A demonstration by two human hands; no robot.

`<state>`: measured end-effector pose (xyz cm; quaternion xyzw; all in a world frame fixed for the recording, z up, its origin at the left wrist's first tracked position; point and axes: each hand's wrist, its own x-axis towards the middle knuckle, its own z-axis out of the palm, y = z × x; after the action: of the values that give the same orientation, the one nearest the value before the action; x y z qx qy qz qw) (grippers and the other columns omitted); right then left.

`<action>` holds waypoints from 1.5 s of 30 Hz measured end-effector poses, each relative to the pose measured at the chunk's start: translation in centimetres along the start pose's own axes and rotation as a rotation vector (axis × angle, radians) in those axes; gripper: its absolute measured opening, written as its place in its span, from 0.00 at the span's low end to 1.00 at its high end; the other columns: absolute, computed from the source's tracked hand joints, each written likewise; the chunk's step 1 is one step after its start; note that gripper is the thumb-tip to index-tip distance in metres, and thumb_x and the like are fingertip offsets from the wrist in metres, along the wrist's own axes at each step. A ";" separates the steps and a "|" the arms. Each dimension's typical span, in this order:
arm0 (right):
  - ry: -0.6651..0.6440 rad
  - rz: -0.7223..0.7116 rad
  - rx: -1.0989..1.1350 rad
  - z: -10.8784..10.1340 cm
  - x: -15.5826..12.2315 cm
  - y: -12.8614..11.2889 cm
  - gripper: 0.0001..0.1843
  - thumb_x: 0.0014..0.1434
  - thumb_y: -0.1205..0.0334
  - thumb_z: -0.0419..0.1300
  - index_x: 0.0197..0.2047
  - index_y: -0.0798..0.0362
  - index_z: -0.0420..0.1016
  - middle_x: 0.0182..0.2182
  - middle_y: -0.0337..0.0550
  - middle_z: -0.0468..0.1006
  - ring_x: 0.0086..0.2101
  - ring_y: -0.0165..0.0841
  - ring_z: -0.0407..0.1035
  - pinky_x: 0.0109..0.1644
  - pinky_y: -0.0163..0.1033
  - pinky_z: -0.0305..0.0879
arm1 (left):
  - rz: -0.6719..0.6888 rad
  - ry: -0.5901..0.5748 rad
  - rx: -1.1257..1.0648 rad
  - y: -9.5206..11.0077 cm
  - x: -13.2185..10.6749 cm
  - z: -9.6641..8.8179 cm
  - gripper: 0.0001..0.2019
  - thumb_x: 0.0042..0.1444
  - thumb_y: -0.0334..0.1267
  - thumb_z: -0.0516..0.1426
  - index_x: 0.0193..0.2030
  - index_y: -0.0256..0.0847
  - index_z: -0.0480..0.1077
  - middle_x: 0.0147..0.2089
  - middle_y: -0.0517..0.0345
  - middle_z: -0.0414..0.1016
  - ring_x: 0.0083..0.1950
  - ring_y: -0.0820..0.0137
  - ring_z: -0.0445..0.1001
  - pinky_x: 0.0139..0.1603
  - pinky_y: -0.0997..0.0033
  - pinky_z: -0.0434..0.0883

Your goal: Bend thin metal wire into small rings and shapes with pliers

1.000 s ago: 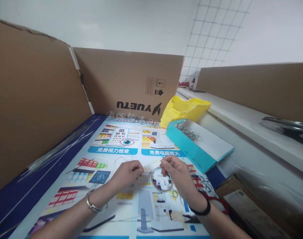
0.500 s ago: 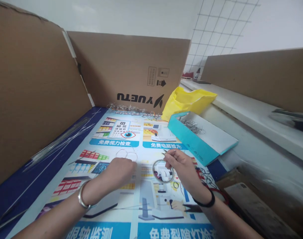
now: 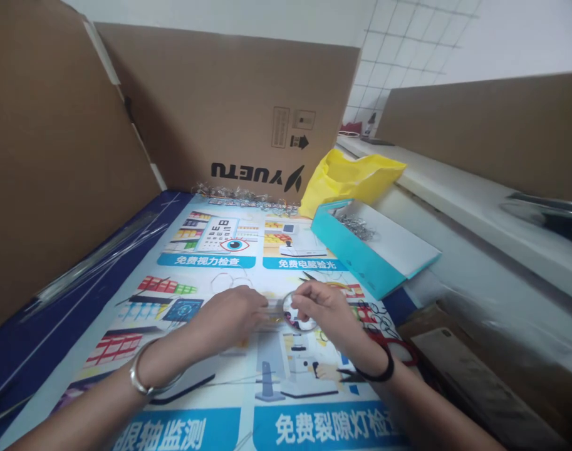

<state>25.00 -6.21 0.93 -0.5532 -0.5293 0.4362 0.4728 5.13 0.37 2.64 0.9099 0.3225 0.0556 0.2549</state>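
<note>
Hands apart; left hand (image 3: 234, 314) fingers curled, contents hidden; right hand (image 3: 326, 311) pinched over a thin-rimmed, round silvery ring (image 3: 287, 321) (grip point hidden, can't confirm hold); probably best to steady the rim right-handed, left moving gently; thin pale wire loops (image 3: 231, 280) beyond the left; open turquoise cardboard box (image 3: 361, 255) beyond the right, tangled silvery wire pieces (image 3: 356, 227) inside.

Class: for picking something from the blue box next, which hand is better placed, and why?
Probably the right hand: it is closer to the blue box, which sits on that side. The left hand would likely have to cross past it. Whether either hand holds anything is unclear.
</note>
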 end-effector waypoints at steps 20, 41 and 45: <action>-0.028 -0.174 -0.503 -5.6 -2.2 -2.4 0.10 0.58 0.59 0.55 0.37 0.49 0.77 0.33 0.39 0.79 0.32 0.31 0.71 0.36 0.34 0.66 | -0.291 -0.043 -0.922 0.2 0.7 2.1 0.16 0.46 0.51 0.60 0.28 0.38 0.72 0.20 0.60 0.72 0.24 0.72 0.67 0.30 0.74 0.62; -0.061 -0.138 -1.275 -11.2 -14.5 3.9 0.26 0.59 0.66 0.53 0.61 0.52 0.61 0.46 0.53 0.74 0.43 0.41 0.69 0.45 0.45 0.67 | -0.310 -0.037 -1.029 0.7 1.1 2.7 0.15 0.43 0.48 0.62 0.28 0.37 0.68 0.25 0.59 0.76 0.22 0.75 0.69 0.25 0.75 0.61; -0.101 -0.193 -1.331 -11.9 -14.1 3.8 0.28 0.53 0.66 0.57 0.59 0.49 0.64 0.39 0.48 0.76 0.35 0.37 0.70 0.37 0.39 0.66 | -0.254 -0.022 -1.005 1.2 1.2 2.8 0.12 0.45 0.46 0.59 0.28 0.37 0.68 0.25 0.59 0.75 0.21 0.75 0.69 0.25 0.75 0.62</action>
<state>36.53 -21.01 -0.98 -0.6557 -0.7538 -0.0015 0.0427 7.49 -0.88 0.72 0.6291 0.3613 0.1626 0.6687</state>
